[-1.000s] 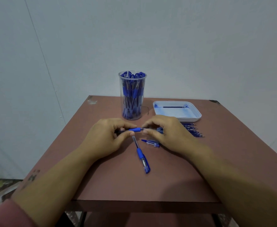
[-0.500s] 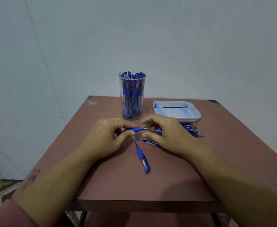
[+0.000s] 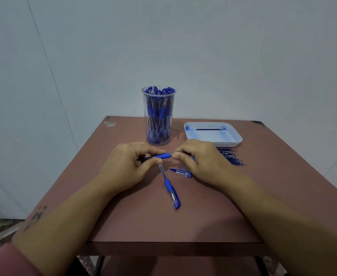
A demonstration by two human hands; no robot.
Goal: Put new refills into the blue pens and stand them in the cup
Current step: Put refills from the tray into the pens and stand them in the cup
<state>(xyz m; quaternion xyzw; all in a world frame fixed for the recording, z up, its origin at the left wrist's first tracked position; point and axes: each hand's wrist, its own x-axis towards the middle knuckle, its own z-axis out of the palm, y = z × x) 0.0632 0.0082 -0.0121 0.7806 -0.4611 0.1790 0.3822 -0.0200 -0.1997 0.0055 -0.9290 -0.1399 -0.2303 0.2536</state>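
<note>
My left hand (image 3: 130, 163) pinches a blue pen (image 3: 163, 155) by its barrel, held level just above the table. My right hand (image 3: 200, 157) pinches the pen's tip end from the right. A capped blue pen (image 3: 169, 188) lies on the table below my hands, pointing toward me. A loose blue pen cap (image 3: 181, 172) lies beside my right hand. Behind my hands stands a clear cup (image 3: 159, 116) packed with several blue pens. Several refills (image 3: 233, 157) lie in a row to the right, partly hidden by my right hand.
A white tray (image 3: 238, 137) at the back right holds one dark refill. The brown table (image 3: 183, 222) ends close in front of me, with a pale wall behind it and a floor edge at the lower left.
My right hand's fingers shifted slightly on the pen's tip end, closing in on it. The left hand and the objects on the table stayed put.
</note>
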